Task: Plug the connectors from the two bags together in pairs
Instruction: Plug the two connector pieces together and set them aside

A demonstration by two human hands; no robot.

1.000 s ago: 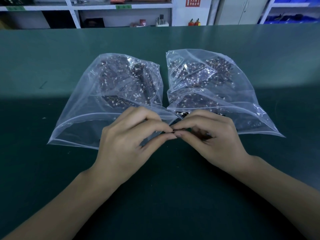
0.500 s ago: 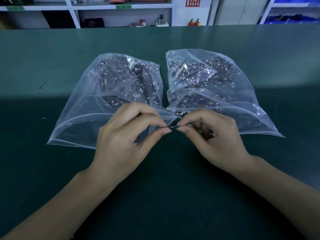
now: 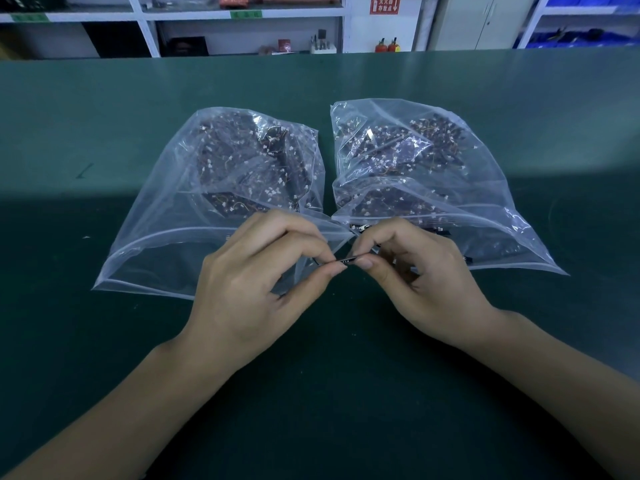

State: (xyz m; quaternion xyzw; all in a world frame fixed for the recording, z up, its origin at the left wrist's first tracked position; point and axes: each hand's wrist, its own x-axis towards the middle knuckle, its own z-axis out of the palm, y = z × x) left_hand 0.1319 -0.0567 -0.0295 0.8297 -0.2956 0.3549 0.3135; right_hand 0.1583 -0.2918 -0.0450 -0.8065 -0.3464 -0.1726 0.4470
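On the green worktop [image 3: 104,341], before the left bag [image 3: 166,237] and right bag [image 3: 485,209], the left hand [image 3: 249,289] and right hand [image 3: 426,275] each pinch one end of a dark connector pair [image 3: 346,260] lying crosswise between them, equally near both; the red wall sign [image 3: 385,4] is unreadable.

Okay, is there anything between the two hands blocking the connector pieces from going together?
Nothing visible does. The left hand and right hand pinch a thin dark connector piece between their fingertips, in front of both bag mouths; only air surrounds it.
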